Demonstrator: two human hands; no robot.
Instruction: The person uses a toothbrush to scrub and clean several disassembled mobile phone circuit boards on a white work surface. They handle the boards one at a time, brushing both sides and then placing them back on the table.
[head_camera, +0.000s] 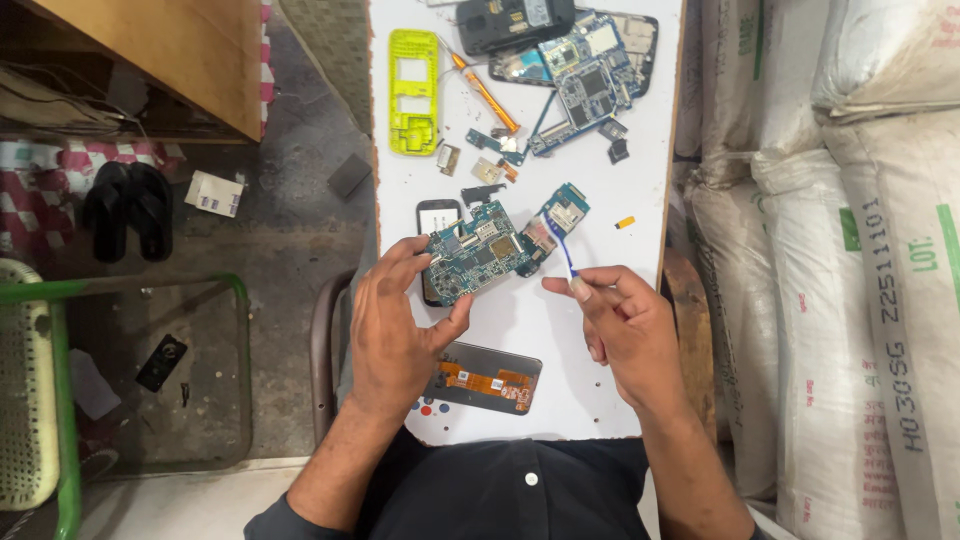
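Note:
My left hand (395, 325) grips a blue-green phone circuit board (478, 252) by its left edge, holding it just above the white board (560, 330) that serves as a work surface. My right hand (625, 325) pinches a thin blue tool (562, 245) whose tip reaches up to a small blue-green sub-board (565, 208) at the circuit board's right end. A small dark phone (436, 215) lies partly hidden under the circuit board. Near my left wrist lies a phone screen panel (486, 378) face down, with an orange flex cable on it.
A yellow phone frame (413, 92), an orange tool (488, 97), more circuit boards (590, 80), a dark phone body (510, 22) and small loose parts lie at the far end. White sacks (840, 250) are stacked at right. Black sandals (128, 208) and a green chair (50, 390) are at left.

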